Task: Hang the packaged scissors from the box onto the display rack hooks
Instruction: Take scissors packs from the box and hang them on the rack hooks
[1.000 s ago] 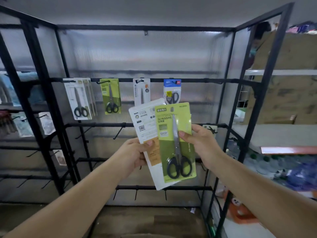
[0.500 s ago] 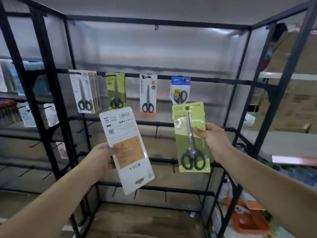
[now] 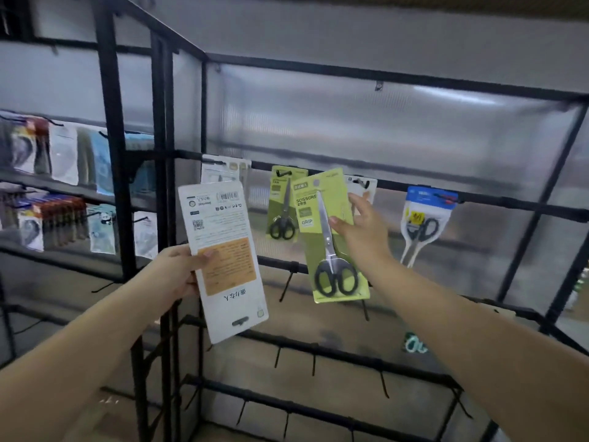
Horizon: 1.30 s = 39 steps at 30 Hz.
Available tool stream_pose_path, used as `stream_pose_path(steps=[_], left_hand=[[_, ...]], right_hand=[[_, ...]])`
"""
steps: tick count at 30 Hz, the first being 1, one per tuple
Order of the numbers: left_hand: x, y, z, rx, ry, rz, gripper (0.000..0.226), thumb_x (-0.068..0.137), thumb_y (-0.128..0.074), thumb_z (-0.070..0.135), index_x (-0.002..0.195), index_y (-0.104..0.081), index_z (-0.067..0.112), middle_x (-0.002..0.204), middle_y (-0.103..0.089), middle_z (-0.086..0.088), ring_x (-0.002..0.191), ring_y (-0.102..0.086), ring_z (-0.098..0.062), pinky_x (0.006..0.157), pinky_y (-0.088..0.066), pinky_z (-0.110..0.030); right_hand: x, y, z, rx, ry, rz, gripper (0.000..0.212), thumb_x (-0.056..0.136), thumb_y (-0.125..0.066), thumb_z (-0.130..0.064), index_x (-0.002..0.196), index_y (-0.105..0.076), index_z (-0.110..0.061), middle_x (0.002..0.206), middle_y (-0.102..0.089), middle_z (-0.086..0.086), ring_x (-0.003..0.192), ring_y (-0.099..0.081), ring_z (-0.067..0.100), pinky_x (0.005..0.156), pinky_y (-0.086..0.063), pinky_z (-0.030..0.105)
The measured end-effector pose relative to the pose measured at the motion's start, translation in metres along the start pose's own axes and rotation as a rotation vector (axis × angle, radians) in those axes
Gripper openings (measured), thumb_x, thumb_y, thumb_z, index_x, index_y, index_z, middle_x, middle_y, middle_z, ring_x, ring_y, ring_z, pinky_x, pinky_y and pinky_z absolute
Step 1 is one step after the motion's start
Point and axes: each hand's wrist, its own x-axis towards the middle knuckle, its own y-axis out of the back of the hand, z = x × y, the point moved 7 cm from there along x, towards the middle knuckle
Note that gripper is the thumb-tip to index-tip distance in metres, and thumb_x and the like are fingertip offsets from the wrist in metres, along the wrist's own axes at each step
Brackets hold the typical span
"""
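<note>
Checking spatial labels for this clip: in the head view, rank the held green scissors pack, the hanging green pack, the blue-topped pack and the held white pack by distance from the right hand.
1. Held green scissors pack: pinched in the right hand.
2. Hanging green pack: on the top rail, just left.
3. Blue-topped pack: on the same rail, to the right; close to second place.
4. White pack: far left, in the left hand.

The green scissors pack, pinched by the right hand, carries the word "SCISSORS" in dark capitals at upper left, with "GRIP" printed in a small box lower down. Smaller characters under "SCISSORS" are not legible. The white pack, held upside down and back-facing by the left hand, shows a barcode, a QR code and an orange text panel; its print cannot be read. Labels on the hanging packs are blurred.
</note>
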Motion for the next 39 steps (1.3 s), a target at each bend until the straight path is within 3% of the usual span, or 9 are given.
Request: stream_pose_path(steps=[2, 5, 14, 18, 25, 29, 33, 36, 39], left_hand=[[0.019, 0.014, 0.002, -0.011, -0.004, 0.01, 0.014, 0.093, -0.054, 0.009, 0.089, -0.064, 0.018, 0.076, -0.074, 0.004, 0.089, -0.065, -0.024, 0.076, -0.05, -0.04], [0.041, 0.023, 0.0, 0.006, 0.004, -0.015, 0.015, 0.092, -0.054, 0.01, 0.089, -0.065, 0.019, 0.078, -0.074, 0.005, 0.091, -0.065, -0.024, 0.087, -0.048, -0.044], [0.086, 0.028, -0.016, 0.015, 0.021, -0.113, 0.014, 0.092, -0.055, 0.01, 0.093, -0.065, 0.019, 0.081, -0.074, 0.007, 0.069, -0.071, -0.009, 0.058, -0.055, -0.026], [0.101, 0.032, -0.018, 0.009, 0.031, -0.11, 0.013, 0.092, -0.054, 0.011, 0.093, -0.066, 0.018, 0.081, -0.074, 0.006, 0.069, -0.071, -0.01, 0.066, -0.051, -0.029], [0.114, 0.033, -0.012, 0.028, 0.027, -0.128, 0.014, 0.092, -0.054, 0.01, 0.094, -0.066, 0.016, 0.086, -0.074, 0.001, 0.081, -0.069, -0.019, 0.072, -0.052, -0.034], [0.112, 0.032, -0.009, 0.041, 0.001, -0.159, 0.015, 0.092, -0.054, 0.012, 0.096, -0.067, 0.019, 0.087, -0.075, 0.003, 0.082, -0.07, -0.018, 0.073, -0.053, -0.035], [0.1, 0.024, -0.004, 0.073, -0.111, -0.299, 0.02, 0.085, -0.06, 0.028, 0.103, -0.068, 0.025, 0.099, -0.073, 0.008, 0.094, -0.069, -0.015, 0.072, -0.057, -0.025], [0.085, 0.006, -0.002, 0.093, -0.196, -0.412, 0.038, 0.072, -0.071, 0.044, 0.105, -0.072, 0.025, 0.11, -0.07, 0.009, 0.103, -0.065, -0.009, 0.084, -0.054, -0.022], [0.072, -0.014, 0.008, 0.174, -0.307, -0.405, 0.022, 0.086, -0.057, 0.01, 0.102, -0.067, 0.023, 0.096, -0.07, 0.023, 0.097, -0.063, 0.006, 0.085, -0.048, -0.01]], right_hand=[[0.015, -0.027, -0.007, -0.082, 0.064, -0.025, 0.063, 0.088, -0.06, -0.005, 0.142, -0.036, -0.026, 0.143, -0.042, -0.009, 0.128, -0.042, 0.009, 0.111, -0.027, 0.026], [0.033, -0.059, -0.01, -0.081, 0.079, -0.055, 0.062, 0.092, -0.054, -0.005, 0.144, -0.032, -0.029, 0.149, -0.034, -0.005, 0.133, -0.037, 0.019, 0.097, -0.025, 0.008], [0.054, -0.09, 0.018, -0.074, 0.005, 0.039, 0.054, 0.094, -0.053, -0.009, 0.142, -0.035, -0.027, 0.141, -0.044, -0.005, 0.12, -0.045, 0.003, 0.072, -0.033, -0.01], [0.057, -0.09, 0.03, -0.186, -0.007, 0.107, 0.054, 0.094, -0.053, -0.012, 0.143, -0.034, -0.025, 0.123, -0.059, 0.017, 0.111, -0.051, 0.034, 0.068, -0.038, 0.006], [0.106, -0.107, 0.036, -0.404, -0.227, -0.062, 0.056, 0.097, -0.045, -0.023, 0.148, -0.023, -0.027, 0.151, -0.031, 0.0, 0.108, -0.055, 0.015, 0.084, -0.042, 0.025], [0.107, -0.1, 0.029, -0.284, -0.231, 0.057, 0.045, 0.092, -0.046, -0.008, 0.135, -0.047, -0.022, 0.131, -0.052, -0.001, 0.068, -0.05, 0.004, 0.062, -0.044, 0.02], [0.057, -0.12, 0.046, 0.008, -0.568, -0.271, 0.041, 0.099, -0.036, -0.041, 0.125, -0.049, -0.012, 0.065, -0.057, 0.006, 0.05, -0.046, 0.013, 0.045, -0.039, 0.021], [0.02, -0.136, 0.053, 0.133, -0.69, -0.526, 0.056, 0.095, -0.025, -0.058, 0.118, -0.05, -0.014, 0.064, -0.063, 0.009, 0.051, -0.054, 0.015, 0.046, -0.044, 0.021], [0.007, -0.132, 0.059, 0.255, -0.735, -0.53, 0.046, 0.099, -0.032, -0.046, 0.113, -0.055, -0.009, 0.076, -0.07, 0.012, 0.056, -0.064, 0.016, 0.05, -0.051, 0.022]])
